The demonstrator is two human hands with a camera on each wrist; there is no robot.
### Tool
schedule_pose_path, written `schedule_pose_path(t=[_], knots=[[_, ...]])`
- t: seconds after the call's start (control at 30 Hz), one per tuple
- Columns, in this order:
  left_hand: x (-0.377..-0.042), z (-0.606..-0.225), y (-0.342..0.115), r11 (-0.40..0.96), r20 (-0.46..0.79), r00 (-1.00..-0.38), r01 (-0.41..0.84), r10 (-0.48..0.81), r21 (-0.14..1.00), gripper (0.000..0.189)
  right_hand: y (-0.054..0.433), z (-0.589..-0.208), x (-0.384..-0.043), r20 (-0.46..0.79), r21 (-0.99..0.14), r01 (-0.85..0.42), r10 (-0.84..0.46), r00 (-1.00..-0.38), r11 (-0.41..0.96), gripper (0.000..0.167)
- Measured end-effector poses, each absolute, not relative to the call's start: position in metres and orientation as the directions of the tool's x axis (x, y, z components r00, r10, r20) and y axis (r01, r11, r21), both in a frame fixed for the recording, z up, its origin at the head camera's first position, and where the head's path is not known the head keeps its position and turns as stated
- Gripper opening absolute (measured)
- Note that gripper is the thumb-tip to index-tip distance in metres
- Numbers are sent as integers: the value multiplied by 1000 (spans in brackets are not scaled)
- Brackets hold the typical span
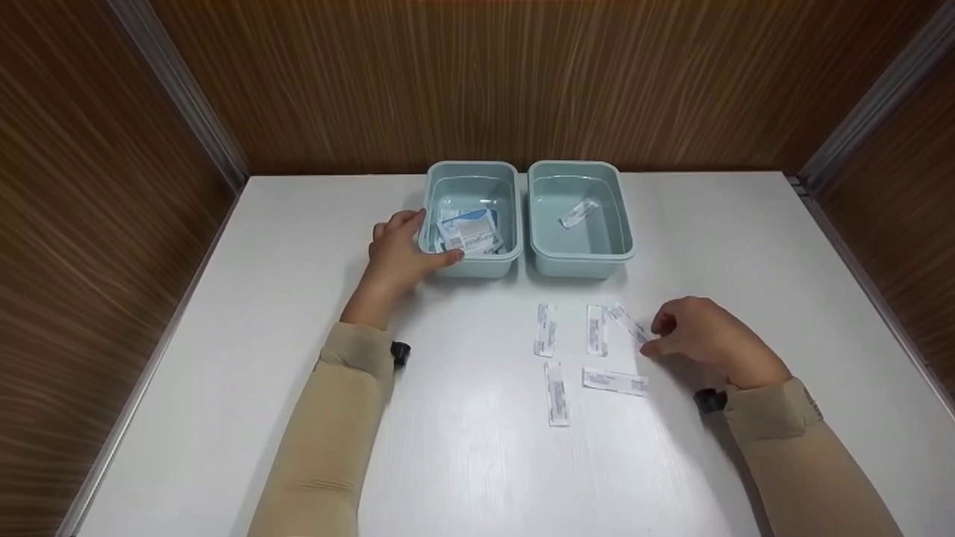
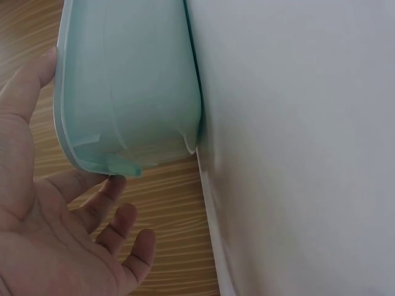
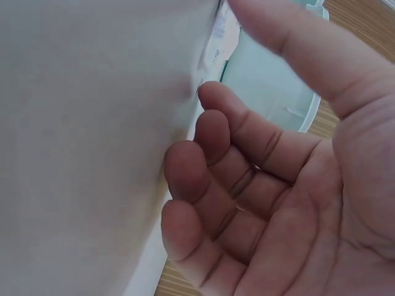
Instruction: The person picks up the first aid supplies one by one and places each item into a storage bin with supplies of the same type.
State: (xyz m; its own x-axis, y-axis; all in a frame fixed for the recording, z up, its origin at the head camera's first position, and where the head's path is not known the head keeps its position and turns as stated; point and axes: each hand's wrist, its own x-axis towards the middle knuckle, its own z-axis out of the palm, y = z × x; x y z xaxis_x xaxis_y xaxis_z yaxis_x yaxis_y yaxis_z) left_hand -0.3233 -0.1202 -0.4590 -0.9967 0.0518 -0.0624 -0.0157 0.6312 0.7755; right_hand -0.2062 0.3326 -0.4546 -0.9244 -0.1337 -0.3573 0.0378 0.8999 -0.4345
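My left hand (image 1: pixel 399 257) holds the near left corner of a pale blue-green plastic bin (image 1: pixel 477 267), thumb along the front rim and fingers at its left side. In the left wrist view, the thumb and index finger touch the bin's rim (image 2: pixel 60 117) while the other fingers hang loosely spread. Printed packets (image 1: pixel 468 230), white and blue, lie inside that bin. My right hand (image 1: pixel 705 335) is low over the table, fingers bent, thumb tip right at the end of a slanted narrow white paper strip packet (image 1: pixel 627 322). A gap shows between thumb and index finger in the right wrist view.
A second matching bin (image 1: pixel 582 267) stands just right of the first, with one strip packet (image 1: pixel 579 213) in it. Several more strip packets (image 1: pixel 615 382) lie on the white table (image 1: pixel 462 462). Wood-patterned panels (image 1: pixel 477 82) enclose the back and sides.
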Motion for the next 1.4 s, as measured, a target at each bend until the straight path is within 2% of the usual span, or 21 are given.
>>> schedule_pose_path(t=[0.5, 0.73, 0.97, 1.4], knots=[[-323, -462, -119, 627, -68, -996, -18, 56, 779, 110, 341, -460, -209, -344, -467, 43, -137, -929, 883, 29], [-323, -460, -120, 657, -35, -996, 27, 82, 753, 109, 340, -461, -209, -341, -480, 58, -125, -932, 875, 22], [-324, -460, -121, 656, -42, -996, 21, 79, 754, 109, 339, -461, -209, -322, -495, 56, -123, -939, 867, 21], [-322, -460, -121, 637, -42, -997, 11, 68, 771, 108, 350, -460, -216, -363, -556, 142, -85, -928, 819, 29]])
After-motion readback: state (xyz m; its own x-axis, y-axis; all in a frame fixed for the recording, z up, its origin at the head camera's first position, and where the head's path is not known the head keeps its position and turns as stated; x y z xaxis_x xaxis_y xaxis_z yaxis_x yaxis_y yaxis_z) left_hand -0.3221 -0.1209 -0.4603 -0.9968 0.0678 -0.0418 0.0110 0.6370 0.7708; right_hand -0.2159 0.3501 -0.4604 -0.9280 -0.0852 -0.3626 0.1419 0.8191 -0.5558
